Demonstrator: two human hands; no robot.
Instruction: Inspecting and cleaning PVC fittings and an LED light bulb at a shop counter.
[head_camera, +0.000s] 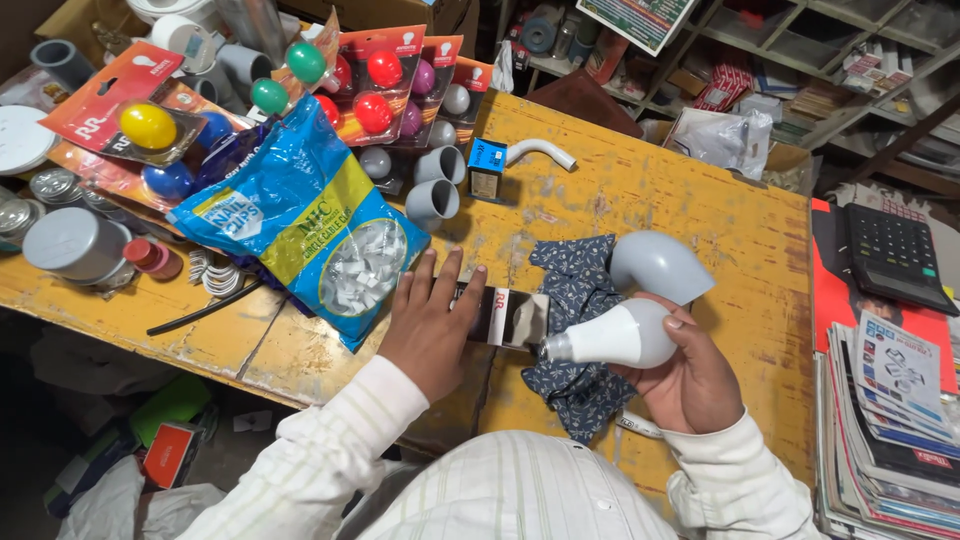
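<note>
My right hand (690, 375) grips a white light bulb (618, 338) by its globe, with the metal base pointing left toward the open end of a small dark cardboard box (510, 315). My left hand (432, 325) lies flat on that box, fingers spread, pressing it onto the yellow wooden table (640, 190). A dark blue patterned cloth (575, 300) lies under the bulb and box. A grey plastic pipe elbow (655, 265) rests on the cloth just beyond the bulb.
A blue and yellow bag of white cable clips (310, 220) lies left of my left hand. Behind it are carded coloured bulbs (375, 90), grey pipe fittings (435, 185) and a small blue box (487, 168). A calculator (890, 255) and stacked magazines (890, 420) sit at right.
</note>
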